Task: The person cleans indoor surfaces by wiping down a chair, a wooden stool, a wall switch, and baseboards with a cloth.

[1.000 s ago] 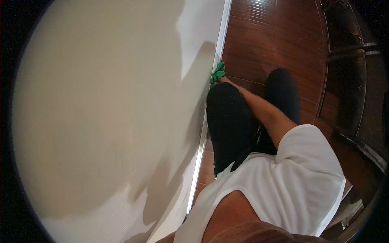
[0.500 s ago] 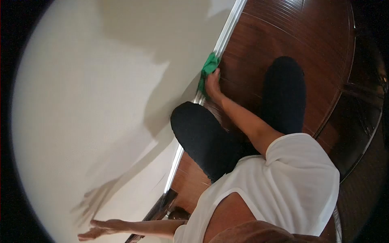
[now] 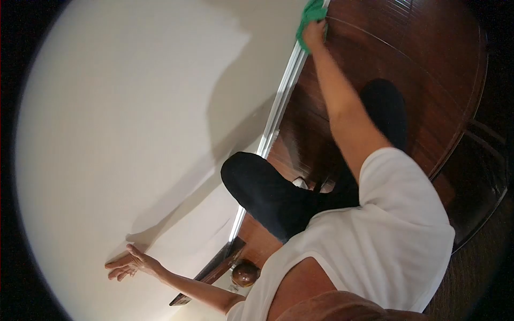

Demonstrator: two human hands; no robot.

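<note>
While gripping green cloth (image 3: 309, 13) in right hand (image 3: 313, 36) against baseboard (image 3: 278, 109), expect light, limp, yielding handling, hardly fragile; best taken bunched, near middle. Note left hand (image 3: 134, 262) open, near wall (image 3: 123, 134).

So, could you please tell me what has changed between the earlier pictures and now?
The right hand has carried the green cloth farther forward along the white baseboard, well ahead of the left knee. The left hand, out of view at first, is now out to the left by the wall, fingers spread. The right hand's hold on the cloth stayed the same.
</note>
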